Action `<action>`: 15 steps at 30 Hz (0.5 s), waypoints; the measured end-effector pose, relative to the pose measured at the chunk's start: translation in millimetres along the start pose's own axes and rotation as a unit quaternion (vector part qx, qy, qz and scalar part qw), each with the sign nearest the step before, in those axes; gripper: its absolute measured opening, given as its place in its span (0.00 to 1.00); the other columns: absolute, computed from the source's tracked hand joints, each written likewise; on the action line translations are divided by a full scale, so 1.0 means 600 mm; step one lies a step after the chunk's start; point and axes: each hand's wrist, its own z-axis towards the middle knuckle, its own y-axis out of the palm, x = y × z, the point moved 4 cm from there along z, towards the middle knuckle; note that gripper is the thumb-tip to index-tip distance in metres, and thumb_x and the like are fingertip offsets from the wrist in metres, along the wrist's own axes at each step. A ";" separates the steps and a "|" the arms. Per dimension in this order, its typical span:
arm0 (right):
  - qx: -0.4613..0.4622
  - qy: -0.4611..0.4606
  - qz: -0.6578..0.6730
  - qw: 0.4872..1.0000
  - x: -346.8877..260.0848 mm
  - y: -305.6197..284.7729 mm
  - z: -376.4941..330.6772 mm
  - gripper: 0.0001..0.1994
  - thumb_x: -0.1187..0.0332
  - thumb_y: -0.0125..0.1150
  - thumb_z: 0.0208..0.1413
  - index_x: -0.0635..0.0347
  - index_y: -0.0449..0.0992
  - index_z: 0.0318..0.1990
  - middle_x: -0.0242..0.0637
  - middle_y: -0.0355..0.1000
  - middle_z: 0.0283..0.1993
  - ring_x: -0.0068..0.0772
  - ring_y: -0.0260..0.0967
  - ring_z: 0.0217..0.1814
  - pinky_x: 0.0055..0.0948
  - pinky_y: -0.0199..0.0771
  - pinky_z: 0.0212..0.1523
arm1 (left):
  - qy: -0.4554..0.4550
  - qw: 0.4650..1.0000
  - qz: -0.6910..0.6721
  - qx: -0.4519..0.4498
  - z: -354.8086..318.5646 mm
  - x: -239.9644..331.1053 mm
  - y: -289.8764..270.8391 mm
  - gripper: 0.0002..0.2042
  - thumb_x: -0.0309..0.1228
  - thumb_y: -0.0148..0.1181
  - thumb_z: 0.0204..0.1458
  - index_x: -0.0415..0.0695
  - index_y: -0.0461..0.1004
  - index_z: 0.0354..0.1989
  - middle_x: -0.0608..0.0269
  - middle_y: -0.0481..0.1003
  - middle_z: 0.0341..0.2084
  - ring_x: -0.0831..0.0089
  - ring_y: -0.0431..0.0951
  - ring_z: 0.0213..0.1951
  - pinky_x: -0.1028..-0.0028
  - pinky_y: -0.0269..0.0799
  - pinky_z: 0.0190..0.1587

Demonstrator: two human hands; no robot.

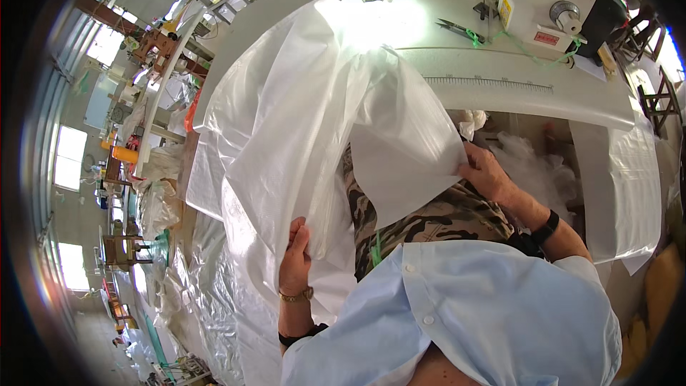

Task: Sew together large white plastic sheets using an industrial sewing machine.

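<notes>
A large, shiny white plastic-like sheet [286, 121] hangs in folds from the lit needle area of a white sewing machine [514, 7] down over my lap. My right hand [487, 174] pinches the edge of a flap of it, thumb and fingers closed, above my camouflage trousers. Lower and to the left, my left hand [294, 259] is closed at the fingertips on a long fold of the same sheet. Bright glare hides where the sheet meets the needle and presser foot. Dark thread snips [461, 31] lie on the machine bed, right of the needle.
A printed ruler scale [493, 83] runs along the table's front edge. Another white sheet [618, 186] drapes over the right side. Crumpled clear plastic [214, 293] lies at lower left. Farther left are work tables, an orange roll [125, 154] and a wooden stool [121, 250].
</notes>
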 end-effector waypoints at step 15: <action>0.054 -0.030 -0.026 0.998 -0.053 0.015 0.006 0.13 0.66 0.59 0.57 0.67 0.64 0.34 0.42 0.56 0.23 0.30 0.53 0.26 0.33 0.59 0.30 | 0.292 0.847 0.421 0.143 0.114 0.062 0.149 0.26 0.26 0.61 0.53 0.39 0.59 0.60 0.51 0.74 0.33 0.59 0.76 0.32 0.64 0.71 0.35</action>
